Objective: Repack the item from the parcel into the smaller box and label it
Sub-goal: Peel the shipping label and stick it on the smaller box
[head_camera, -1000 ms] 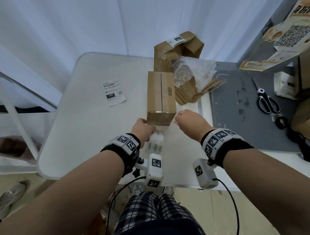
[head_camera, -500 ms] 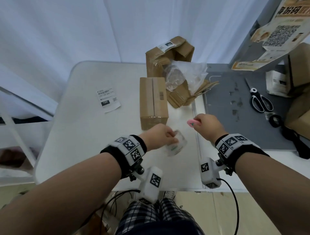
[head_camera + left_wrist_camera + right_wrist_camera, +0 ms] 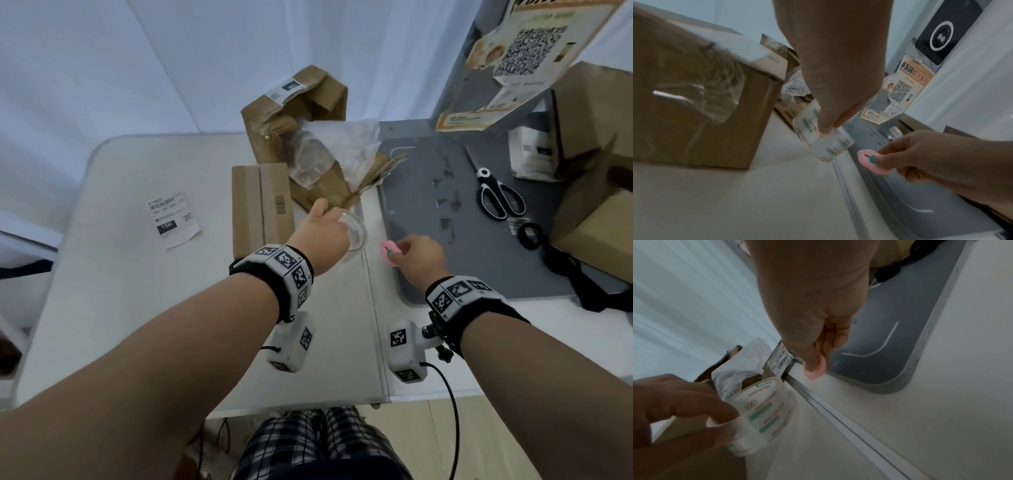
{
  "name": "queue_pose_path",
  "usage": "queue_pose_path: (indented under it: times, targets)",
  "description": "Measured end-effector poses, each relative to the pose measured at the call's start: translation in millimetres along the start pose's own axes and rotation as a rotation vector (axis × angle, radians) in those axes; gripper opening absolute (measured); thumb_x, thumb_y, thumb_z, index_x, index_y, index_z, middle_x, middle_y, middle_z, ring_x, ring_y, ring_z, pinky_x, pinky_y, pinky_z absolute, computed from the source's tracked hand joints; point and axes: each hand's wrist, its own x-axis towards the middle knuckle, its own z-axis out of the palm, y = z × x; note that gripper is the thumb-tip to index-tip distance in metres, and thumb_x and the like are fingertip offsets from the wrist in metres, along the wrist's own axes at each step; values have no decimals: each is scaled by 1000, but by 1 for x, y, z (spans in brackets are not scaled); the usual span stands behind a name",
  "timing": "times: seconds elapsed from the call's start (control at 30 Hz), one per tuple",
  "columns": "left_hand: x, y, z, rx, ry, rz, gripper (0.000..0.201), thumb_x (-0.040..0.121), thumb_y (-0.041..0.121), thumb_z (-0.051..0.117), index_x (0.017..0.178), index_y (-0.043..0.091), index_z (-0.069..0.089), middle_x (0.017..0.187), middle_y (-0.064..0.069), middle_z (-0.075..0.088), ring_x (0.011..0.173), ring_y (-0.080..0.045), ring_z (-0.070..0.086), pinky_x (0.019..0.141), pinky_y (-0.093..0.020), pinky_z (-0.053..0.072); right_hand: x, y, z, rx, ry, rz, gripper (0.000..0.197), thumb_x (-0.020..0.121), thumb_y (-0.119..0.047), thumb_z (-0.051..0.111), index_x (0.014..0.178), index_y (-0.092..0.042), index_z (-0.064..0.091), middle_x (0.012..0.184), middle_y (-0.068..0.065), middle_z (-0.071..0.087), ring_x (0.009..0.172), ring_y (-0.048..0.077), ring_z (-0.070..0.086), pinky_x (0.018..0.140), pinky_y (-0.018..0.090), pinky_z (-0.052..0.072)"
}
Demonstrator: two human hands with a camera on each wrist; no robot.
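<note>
The small cardboard box [image 3: 262, 205] lies closed on the white table [image 3: 120, 291], clear tape over its near end [image 3: 701, 100]. My left hand [image 3: 325, 233] grips a roll of clear tape [image 3: 354, 233] just right of the box; the roll [image 3: 824, 138] [image 3: 764, 412] hangs from my fingers, low over the table. My right hand [image 3: 416, 255] pinches a small pink cutter [image 3: 390, 251] [image 3: 872, 162] [image 3: 816, 369] over the edge of the grey mat [image 3: 479, 246]. A loose shipping label [image 3: 171, 219] lies left of the box. The torn old parcel [image 3: 301, 113] stands behind.
Crumpled clear plastic wrap [image 3: 335, 150] lies on flattened cardboard behind my left hand. Scissors [image 3: 496, 192] and a black ring [image 3: 531, 234] sit on the mat. Cardboard boxes [image 3: 596, 205] stack at the right. A QR-code poster [image 3: 527, 44] hangs above.
My left hand carried the tape roll from the box's near end to its right side, farther back. My right hand, holding the pink cutter, moved right toward the grey mat.
</note>
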Motion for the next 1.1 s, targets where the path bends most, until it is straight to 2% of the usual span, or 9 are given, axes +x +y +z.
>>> queue_pose_path:
  times: [0.1, 0.27, 0.43, 0.57, 0.67, 0.8, 0.9, 0.97, 1.1]
  targets:
    - [5, 4, 9, 30, -69, 39, 28, 82, -5, 45, 89, 12, 67, 76, 3, 48, 89, -23, 34, 101, -43, 24, 7, -2, 10, 26, -22, 11, 34, 87, -30, 63, 109, -5, 58, 107, 11, 61, 102, 29, 57, 78, 29, 39]
    - [6, 5, 31, 25, -88, 52, 25, 85, 0, 47, 86, 14, 67, 72, 5, 48, 100, -24, 46, 106, -43, 18, 16, 3, 25, -64, -63, 28, 27, 86, -29, 61, 101, -7, 57, 105, 14, 63, 86, 26, 55, 70, 30, 40]
    - [-10, -14, 44, -20, 288, 33, 10, 72, 29, 71, 68, 24, 63, 69, 9, 62, 81, -18, 62, 92, -39, 23, 13, -14, 18, -195, -63, -16, 30, 91, -30, 53, 109, -6, 55, 108, 17, 63, 94, 32, 60, 72, 32, 43]
    - [-41, -45, 40, -159, 450, -94, 22, 83, 33, 48, 82, 24, 67, 89, 7, 69, 92, -19, 65, 92, -39, 25, -2, -51, 11, -150, 23, -321, 29, 94, -30, 47, 117, -13, 53, 107, 11, 62, 100, 30, 59, 72, 34, 43]
    - [-70, -70, 47, -199, 417, -176, 29, 85, 32, 42, 93, 20, 67, 101, 1, 68, 92, -24, 65, 90, -40, 29, -17, -89, 18, -116, 89, -648, 34, 93, -34, 51, 120, -14, 55, 119, 9, 53, 111, 25, 50, 90, 38, 45]
    - [-101, -91, 65, -357, 318, -264, 48, 87, 31, 30, 118, 13, 61, 123, -9, 63, 108, -29, 62, 97, -42, 42, -41, -133, 43, -355, -19, -926, 64, 91, -53, 43, 145, -20, 33, 155, 7, 24, 143, 23, 22, 119, 41, 17]
    - [-112, -97, 83, -465, 226, -250, 49, 96, 31, 26, 141, 15, 40, 150, -5, 37, 138, -22, 36, 115, -37, 21, -47, -143, 71, -509, -13, -884, 70, 92, -58, 34, 150, -24, 15, 160, 2, 10, 148, 22, 9, 120, 44, 5]
    - [-115, -98, 92, -547, 183, -244, 48, 100, 28, 31, 146, 17, 29, 156, -2, 23, 142, -19, 27, 118, -32, 15, -47, -141, 86, -510, 8, -829, 72, 90, -57, 34, 150, -22, 17, 159, 4, 16, 147, 25, 15, 118, 50, 15]
    - [-117, -102, 103, -605, 229, -213, 48, 99, 27, 33, 146, 17, 31, 155, -2, 25, 141, -22, 31, 118, -32, 17, -44, -136, 101, -457, 24, -872, 70, 85, -48, 37, 142, -9, 39, 146, 16, 43, 135, 37, 40, 104, 50, 43]
